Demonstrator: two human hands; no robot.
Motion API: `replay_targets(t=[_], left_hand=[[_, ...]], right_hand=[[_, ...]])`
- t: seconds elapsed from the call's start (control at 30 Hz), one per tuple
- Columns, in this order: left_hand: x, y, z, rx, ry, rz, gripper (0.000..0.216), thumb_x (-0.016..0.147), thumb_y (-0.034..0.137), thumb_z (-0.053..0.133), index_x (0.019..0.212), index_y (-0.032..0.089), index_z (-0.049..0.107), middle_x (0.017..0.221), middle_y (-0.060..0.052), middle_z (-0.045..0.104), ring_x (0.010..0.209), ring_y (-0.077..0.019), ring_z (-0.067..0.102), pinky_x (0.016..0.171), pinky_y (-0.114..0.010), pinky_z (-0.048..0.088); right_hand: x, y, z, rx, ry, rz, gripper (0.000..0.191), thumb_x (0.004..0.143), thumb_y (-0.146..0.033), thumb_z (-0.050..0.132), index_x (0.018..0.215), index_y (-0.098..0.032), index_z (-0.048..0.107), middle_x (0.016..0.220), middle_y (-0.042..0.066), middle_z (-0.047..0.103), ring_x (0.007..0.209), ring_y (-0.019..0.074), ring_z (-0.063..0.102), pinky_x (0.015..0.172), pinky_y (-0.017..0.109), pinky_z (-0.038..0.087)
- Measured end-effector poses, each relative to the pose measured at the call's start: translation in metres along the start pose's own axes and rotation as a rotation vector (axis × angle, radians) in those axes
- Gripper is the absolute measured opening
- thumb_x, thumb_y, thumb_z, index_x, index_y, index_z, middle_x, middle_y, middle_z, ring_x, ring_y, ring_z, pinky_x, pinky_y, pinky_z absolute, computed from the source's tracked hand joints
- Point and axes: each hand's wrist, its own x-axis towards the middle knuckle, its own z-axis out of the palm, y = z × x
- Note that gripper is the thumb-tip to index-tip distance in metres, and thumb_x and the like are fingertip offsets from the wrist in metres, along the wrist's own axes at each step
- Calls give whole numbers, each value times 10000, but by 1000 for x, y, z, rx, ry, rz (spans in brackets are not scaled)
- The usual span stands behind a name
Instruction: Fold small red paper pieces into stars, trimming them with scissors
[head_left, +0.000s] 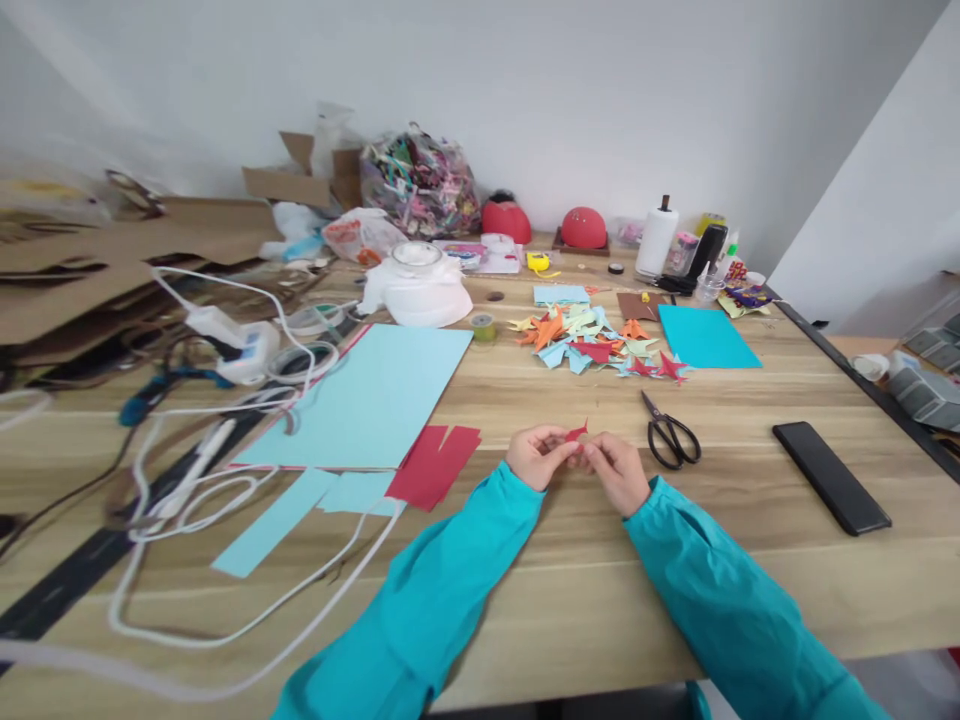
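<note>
My left hand (538,456) and my right hand (616,472) meet above the middle of the table, fingertips pinched together. Between them is a small piece of folded red paper (576,434) with a thin point sticking up; the fingers cover its lower part. Beyond my hands lies a pile of folded paper cranes (577,335) in orange, red, yellow and light blue. Black-handled scissors (673,440) rest to the right of my right hand. Left of my left hand are red paper pieces (435,466) and light blue paper strips (274,525).
Large light blue sheets (375,390) lie at the left beside a tangle of white cable (180,410). A black phone-like slab (831,476) lies at the right, a teal sheet (709,336) behind it. Bags, cardboard (180,240) and a white bottle (657,240) line the back.
</note>
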Motion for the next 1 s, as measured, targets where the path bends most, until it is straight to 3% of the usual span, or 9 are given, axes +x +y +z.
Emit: replay_targets(t=[0.2, 0.3, 0.37, 0.43, 0.57, 0.7, 0.83, 1.0], left_hand=[[2, -7, -5, -23, -105, -96, 319, 524, 366, 736, 659, 99, 627, 498, -27, 628, 430, -131, 573, 484, -262, 495], [1, -10, -5, -69, -94, -101, 401, 579, 341, 711, 880, 97, 607, 674, -64, 680, 557, -155, 627, 580, -296, 526], [0, -13, -4, -56, -101, 34, 557, 539, 287, 743, 1025, 121, 527, 879, -103, 677, 733, -180, 647, 689, -313, 528], [-2, -15, -3, 17, -125, 165, 511, 595, 252, 709, 1035, 152, 468, 997, -123, 639, 766, -168, 646, 709, -314, 527], [-2, -12, -5, 337, -89, 507, 147, 744, 201, 556, 880, 161, 518, 1003, -115, 615, 860, -171, 619, 734, -311, 522], [1, -8, -10, 578, -84, 807, 183, 777, 138, 490, 940, 171, 567, 958, -97, 631, 920, -169, 587, 797, -320, 504], [5, -12, -12, 625, -62, 907, 217, 786, 124, 481, 960, 178, 598, 1011, -104, 615, 931, -152, 588, 777, -288, 517], [4, -15, -10, 610, -47, 875, 199, 772, 139, 509, 927, 176, 627, 994, -102, 629, 916, -153, 598, 781, -288, 518]], right_hand=[[1, 3, 2, 33, 0, 18, 264, 841, -307, 437, 641, -169, 536, 538, -4, 552, 490, 98, 493, 501, 212, 402], [2, 5, 1, -31, 68, 24, 263, 813, -328, 485, 612, -168, 545, 514, -6, 542, 456, 95, 460, 457, 210, 370], [2, 7, -1, -94, 99, -6, 267, 808, -328, 492, 602, -170, 549, 485, -14, 514, 431, 94, 433, 435, 214, 345], [1, 7, -2, -180, 115, -38, 254, 820, -312, 476, 628, -170, 564, 497, -8, 522, 438, 99, 441, 442, 220, 349], [-1, 4, -1, -419, 123, -133, 203, 832, -282, 467, 738, -173, 609, 625, 35, 616, 548, 128, 534, 531, 238, 406], [-3, 5, 2, -552, 140, -215, 175, 831, -282, 477, 827, -175, 615, 706, 57, 653, 638, 148, 590, 604, 250, 451], [-5, 9, 3, -526, 196, -207, 241, 805, -304, 522, 992, -158, 562, 767, 59, 674, 657, 146, 617, 604, 243, 484], [-6, 9, 0, -525, 165, -240, 177, 836, -212, 461, 941, -190, 601, 855, 63, 676, 782, 153, 619, 702, 261, 489]])
